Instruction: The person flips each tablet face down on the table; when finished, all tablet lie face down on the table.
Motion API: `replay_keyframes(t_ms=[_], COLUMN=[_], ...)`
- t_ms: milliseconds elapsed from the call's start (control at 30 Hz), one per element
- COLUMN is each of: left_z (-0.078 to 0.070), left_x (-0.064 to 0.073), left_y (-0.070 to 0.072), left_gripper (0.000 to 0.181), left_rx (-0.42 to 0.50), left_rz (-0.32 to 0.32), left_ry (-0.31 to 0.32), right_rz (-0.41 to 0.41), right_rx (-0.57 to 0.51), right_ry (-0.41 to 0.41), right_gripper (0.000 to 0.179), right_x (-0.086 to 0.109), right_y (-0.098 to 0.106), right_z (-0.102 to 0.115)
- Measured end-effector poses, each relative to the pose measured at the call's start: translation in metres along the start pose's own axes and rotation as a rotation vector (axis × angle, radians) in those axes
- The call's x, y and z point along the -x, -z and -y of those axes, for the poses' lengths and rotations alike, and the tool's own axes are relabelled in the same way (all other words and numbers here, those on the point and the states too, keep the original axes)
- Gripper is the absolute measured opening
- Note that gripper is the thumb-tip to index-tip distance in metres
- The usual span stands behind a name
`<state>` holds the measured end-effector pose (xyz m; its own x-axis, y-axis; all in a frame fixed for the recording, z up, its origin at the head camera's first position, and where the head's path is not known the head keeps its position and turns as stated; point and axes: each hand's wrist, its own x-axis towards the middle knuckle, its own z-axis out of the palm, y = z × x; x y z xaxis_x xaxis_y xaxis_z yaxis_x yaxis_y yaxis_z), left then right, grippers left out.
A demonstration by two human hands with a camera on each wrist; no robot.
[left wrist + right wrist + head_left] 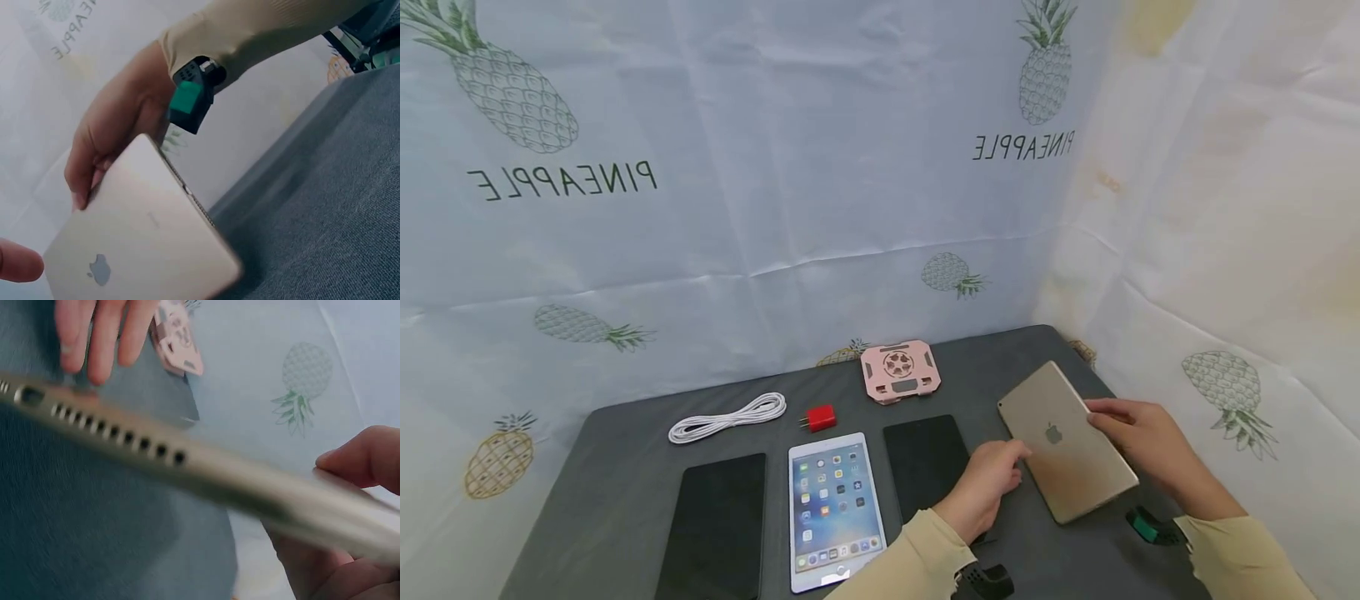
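Note:
A gold tablet (1067,442) with an apple logo faces back-side up, tilted above the right part of the table. My right hand (1150,446) pinches its right edge between thumb and fingers. Beside the opposite edge is my left hand (988,483), a fingertip right at the rim in the head view. The right wrist view shows the left hand (109,337) with fingers extended past the tablet's edge, whose port and speaker holes (128,437) face the camera. Left of the gold tablet lies a black tablet (925,458), partly hidden by the left hand.
On the grey table (610,483) lie a white tablet (837,508) with a lit screen, another dark tablet (715,521), a coiled white cable (727,417), a red charger plug (820,417) and a pink case-like stand (900,372). Pineapple-print cloth (820,167) hangs behind and at the right.

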<state>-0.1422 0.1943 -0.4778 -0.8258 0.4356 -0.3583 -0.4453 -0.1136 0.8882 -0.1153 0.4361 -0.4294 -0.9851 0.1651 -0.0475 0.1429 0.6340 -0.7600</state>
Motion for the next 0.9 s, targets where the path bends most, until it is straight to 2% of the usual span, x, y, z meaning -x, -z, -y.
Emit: replay_keyframes(t_ms=[200, 267, 367, 467, 700, 900], left_z=[0.001, 0.0, -0.002, -0.006, -0.013, -0.011], left_x=[0.0, 0.0, 0.001, 0.003, 0.008, 0.009], left_y=[0.0, 0.0, 0.0, 0.001, 0.005, 0.007], left_gripper=[0.04, 0.041, 0.045, 0.052, 0.06, 0.071], left_rx=[0.007, 0.01, 0.032, 0.056, 0.062, 0.054], left_rz=[-0.024, -0.026, -0.035, -0.045, -0.041, -0.019], left_ry=[-0.006, -0.001, 0.027, 0.05, 0.04, 0.036], right_rz=[0.109, 0.127, 0.129, 0.119, 0.116, 0.103], right_rx=[-0.314, -0.383, -0.414, -0.391, -0.091, 0.035], right_ry=[-0.131, -0.165, -0.182, -0.191, -0.183, -0.199], right_gripper=[0.064, 0.066, 0.066, 0.065, 0.06, 0.051], right_x=[-0.003, -0.005, -0.007, -0.009, -0.015, -0.02], right_y=[-0.004, -0.007, -0.011, -0.014, -0.018, -0.027], right_z=[-0.011, -0.015, -0.019, -0.021, -0.027, -0.036])
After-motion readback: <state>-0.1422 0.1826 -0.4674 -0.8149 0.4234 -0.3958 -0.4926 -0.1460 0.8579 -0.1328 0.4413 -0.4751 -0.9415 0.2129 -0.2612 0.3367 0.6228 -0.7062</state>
